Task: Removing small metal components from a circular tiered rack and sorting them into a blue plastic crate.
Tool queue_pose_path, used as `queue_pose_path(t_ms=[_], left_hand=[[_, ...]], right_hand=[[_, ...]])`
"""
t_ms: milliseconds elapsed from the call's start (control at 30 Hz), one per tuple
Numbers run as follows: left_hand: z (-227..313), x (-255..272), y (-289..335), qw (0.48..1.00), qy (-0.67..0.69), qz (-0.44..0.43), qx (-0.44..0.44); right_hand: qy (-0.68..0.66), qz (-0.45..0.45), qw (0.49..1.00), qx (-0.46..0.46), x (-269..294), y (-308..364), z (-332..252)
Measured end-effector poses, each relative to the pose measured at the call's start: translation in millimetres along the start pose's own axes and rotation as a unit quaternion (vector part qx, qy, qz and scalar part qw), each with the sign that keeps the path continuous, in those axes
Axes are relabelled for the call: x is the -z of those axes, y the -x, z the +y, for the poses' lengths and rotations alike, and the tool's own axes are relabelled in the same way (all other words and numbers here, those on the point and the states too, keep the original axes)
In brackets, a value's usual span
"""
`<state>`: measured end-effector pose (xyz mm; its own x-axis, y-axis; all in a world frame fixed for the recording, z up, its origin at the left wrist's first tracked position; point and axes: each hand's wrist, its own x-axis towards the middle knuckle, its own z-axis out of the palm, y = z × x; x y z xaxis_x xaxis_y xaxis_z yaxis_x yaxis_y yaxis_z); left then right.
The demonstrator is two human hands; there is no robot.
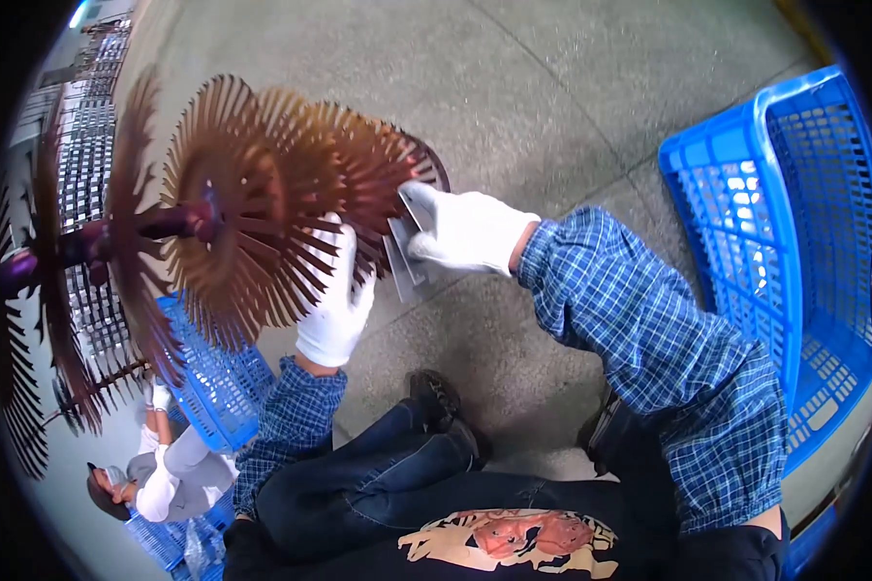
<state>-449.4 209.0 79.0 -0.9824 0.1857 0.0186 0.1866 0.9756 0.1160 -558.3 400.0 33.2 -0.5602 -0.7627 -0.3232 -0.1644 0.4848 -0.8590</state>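
A tall rack of brown spoked discs [252,208] on a purple-brown shaft [92,247] stands at my left, its thin tines fanning outward. My left hand [334,305], in a white glove, is at the edge of the nearer discs, thumb apart from the stretched fingers, with nothing seen in it. Some of its fingertips are partly hidden among the tines. My right hand [470,230], also white-gloved, pinches thin flat grey metal plates [401,259] between thumb and fingers, close to the disc edge. How many plates there are I cannot tell.
A large blue plastic crate [780,145] stands tilted in view at the right. Another blue crate [218,378] is beyond my left forearm. A seated co-worker [165,484] in cap and mask is at lower left. Racks hung with small shiny pieces [89,165] line the far left.
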Motion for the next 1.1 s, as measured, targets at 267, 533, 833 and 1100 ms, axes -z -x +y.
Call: queue_pose_path(t_ms=[267, 533, 833, 1100], left_hand=[[-5, -7, 16, 0.998, 0.031, -0.016, 0.056], [-37, -17, 41, 0.992, -0.104, -0.019, 0.068], [-41, -27, 48, 0.988, -0.110, -0.043, 0.099], [-6, 0, 5, 0.944, -0.319, 0.060, 0.065]], right_hand=[[-0.109, -0.029, 0.990, -0.083, 21, 0, -5], [-0.111, -0.001, 0.992, -0.061, 17, 3, 1], [-0.044, 0.006, 0.995, -0.091, 109, 59, -41], [-0.303, 0.213, 0.928, -0.049, 208, 196, -123]])
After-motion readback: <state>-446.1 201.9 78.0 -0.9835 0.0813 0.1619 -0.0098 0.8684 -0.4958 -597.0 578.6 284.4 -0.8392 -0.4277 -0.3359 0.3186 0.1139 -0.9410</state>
